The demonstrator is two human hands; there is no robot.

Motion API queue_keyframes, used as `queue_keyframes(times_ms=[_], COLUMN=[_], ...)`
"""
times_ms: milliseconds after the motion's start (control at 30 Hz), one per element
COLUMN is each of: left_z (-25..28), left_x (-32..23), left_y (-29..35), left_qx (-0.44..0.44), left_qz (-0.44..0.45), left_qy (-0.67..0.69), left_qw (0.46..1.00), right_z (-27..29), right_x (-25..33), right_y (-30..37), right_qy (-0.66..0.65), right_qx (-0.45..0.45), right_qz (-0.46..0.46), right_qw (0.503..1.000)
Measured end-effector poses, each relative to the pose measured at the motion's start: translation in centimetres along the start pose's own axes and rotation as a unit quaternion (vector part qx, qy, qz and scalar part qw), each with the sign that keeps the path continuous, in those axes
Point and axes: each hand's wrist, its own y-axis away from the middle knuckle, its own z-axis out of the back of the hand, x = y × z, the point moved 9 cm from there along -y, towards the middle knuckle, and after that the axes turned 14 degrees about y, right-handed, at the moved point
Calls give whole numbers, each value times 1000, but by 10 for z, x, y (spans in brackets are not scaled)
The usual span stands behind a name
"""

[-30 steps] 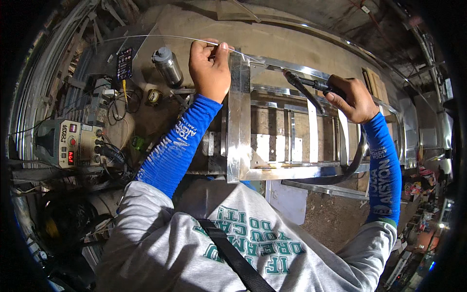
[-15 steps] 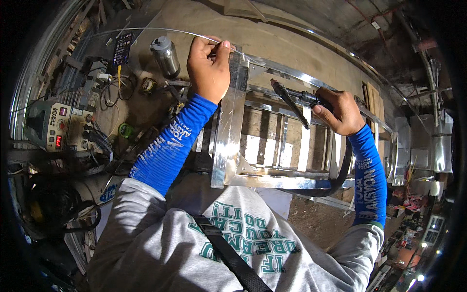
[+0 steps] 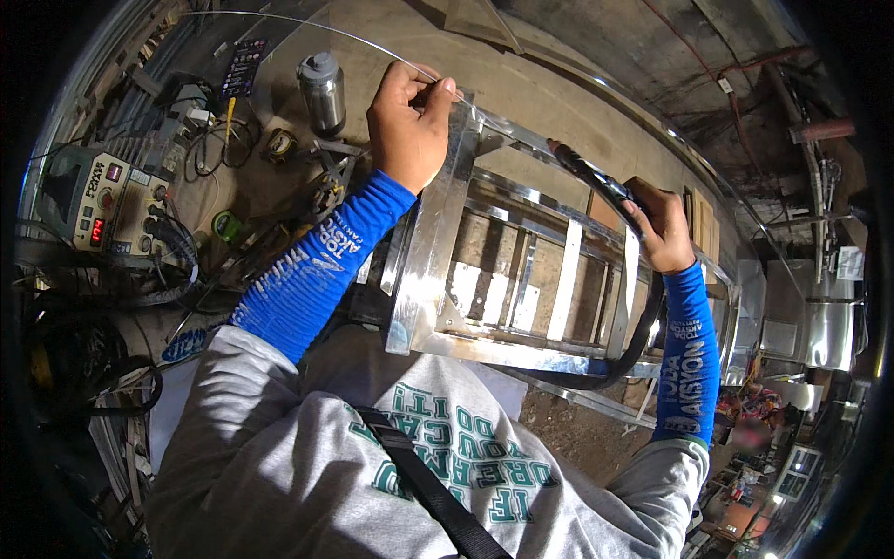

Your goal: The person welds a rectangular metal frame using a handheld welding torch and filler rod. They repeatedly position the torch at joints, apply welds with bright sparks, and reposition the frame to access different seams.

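Pinched between the thumb and fingers of my left hand (image 3: 410,126) is a thin, bare metal filler rod (image 3: 335,31). It arcs away to the far left, and its near end is at the upper left corner of a shiny metal frame (image 3: 430,252). My right hand (image 3: 669,228) is wrapped round a black welding torch (image 3: 596,179) above the frame's far rail. The torch's reddish tip points up and left, apart from the corner. From this hand a thick black hose (image 3: 644,340) curves down past the near rail. The frame has several crossbars and lies in front of me.
A welding machine (image 3: 121,205) with a lit red display and plugged cables stands at left. Near it are a green tape measure (image 3: 226,225), a yellow-and-black tape measure (image 3: 279,145) and a steel bottle (image 3: 322,95). Sheet metal (image 3: 787,317) leans at right.
My right hand has turned the torch, so its body now runs from the hand up and left. My left hand still pinches the rod near the corner. The whole view has shifted slightly.
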Motion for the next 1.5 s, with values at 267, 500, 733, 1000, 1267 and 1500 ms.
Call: queue_keyframes(times_ms=[267,500,733,1000,1267,1500], left_z=[3,4,2,2,3,3], left_x=[-10,-15,-21,-23,-22,-28], left_y=[0,2,3,2,3,2], left_qx=[3,29,26,32,34,35], left_qz=[-10,27,20,24,4,-2], left_qy=[16,-9,14,41,23,16], left_qw=[1000,999,999,998,999,999], right_z=[-19,-21,-27,-31,-31,-31], right_x=[35,36,34,28,31,28], right_y=[-17,-13,-12,-13,-9,-10], right_qy=[70,68,39,1,-1,-8], right_qx=[43,9,-2,2,-10,-1], right_qz=[30,25,19,27,22,-2], right_qw=[996,997,999,1000,1000,1000])
